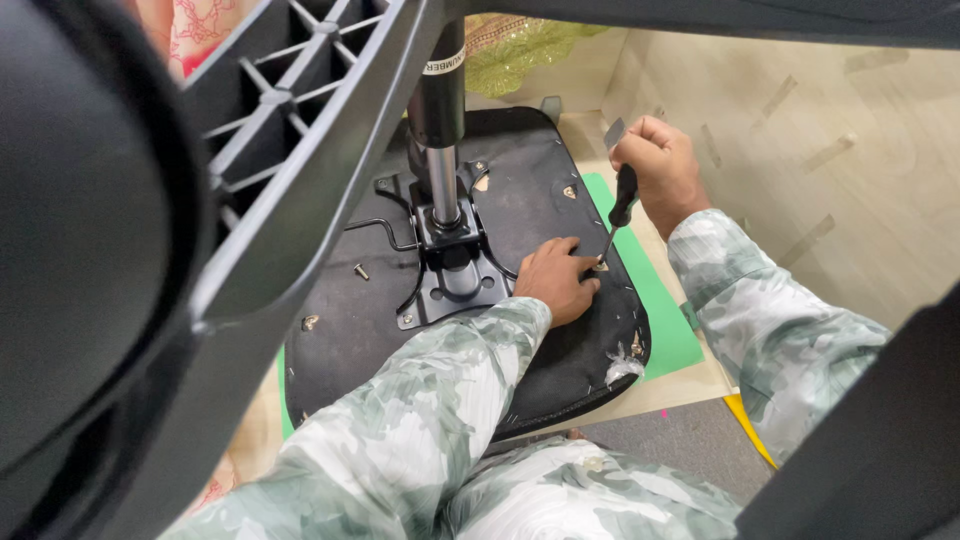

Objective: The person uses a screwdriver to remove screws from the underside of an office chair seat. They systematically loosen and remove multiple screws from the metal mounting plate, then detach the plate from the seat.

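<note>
Upturned office-chair seat [540, 200], black fabric underside facing up, lying at the centre of the frame on a green mat [655, 300] over a pale wooden worktop [860, 180]. A black metal mounting plate [450, 285] sits on the seat at centre, with the chromed gas-lift cylinder [438, 150] rising from it toward the top of the frame. The chair's black star base [270, 200] crosses the upper left and fills the left foreground, close to the camera.

Left hand [555, 280], centre of the frame: palm down on the seat fabric just right of the plate, fingers curled beside the screwdriver tip; whether they pinch a fastener cannot be told.

Right hand [660, 170], upper right of centre: clenched around the black handle of a screwdriver [615, 215], whose shaft slants down and left to meet the seat at the left hand's fingertips.

A loose screw [361, 271] lies on the fabric left of the plate. Both forearms wear pale green patterned sleeves [420, 420]. Torn fabric shows at the seat's lower right edge.
</note>
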